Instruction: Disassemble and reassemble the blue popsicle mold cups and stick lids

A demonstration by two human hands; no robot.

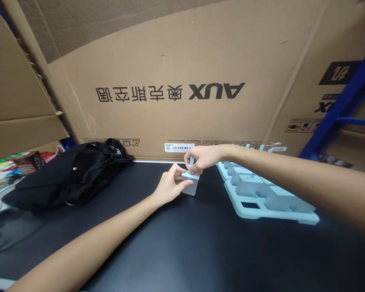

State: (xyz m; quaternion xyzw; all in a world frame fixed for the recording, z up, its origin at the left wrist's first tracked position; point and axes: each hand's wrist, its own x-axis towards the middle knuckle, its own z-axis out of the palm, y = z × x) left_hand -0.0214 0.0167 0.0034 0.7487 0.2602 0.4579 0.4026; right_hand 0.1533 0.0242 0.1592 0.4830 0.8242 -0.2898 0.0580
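Note:
A small translucent mould (190,187) with a light blue lid stands upright near the middle of the black table. My left hand (169,185) grips it from the left, thumb and fingers at the lid's edge. From above right, my right hand (201,158) pinches the light blue stick handle (192,161) on the lid. A light blue tray (255,212) at the right holds several similar moulds; one slot at its near left shows black through it. My right forearm hides part of this tray.
On the left of the black table (176,251) lies a black cloth bag (69,174), with coloured packets (6,174) and white cables beyond it. A large cardboard sheet (176,61) stands behind. A blue metal frame (337,109) rises at the right.

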